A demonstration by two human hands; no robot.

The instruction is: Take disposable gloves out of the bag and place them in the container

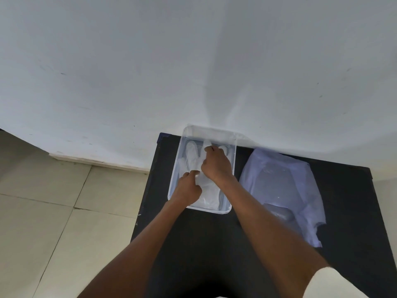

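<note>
A clear rectangular plastic container (174, 173) sits on a black table, its far end against the white wall. Thin translucent disposable gloves (191, 153) lie flat inside it. My left hand (187, 188) is inside the container's near left part, fingers pinched on a glove's edge. My right hand (216, 164) rests over the middle of the container, fingers closed on the glove material near its far end. To the right of the container lies the pale bluish plastic bag (281, 190), crumpled and flat on the table.
The black table (214, 244) stands against a white wall (193, 61). Beige floor tiles (53, 201) lie to the left of the table's edge. My forearms cross the table's near part.
</note>
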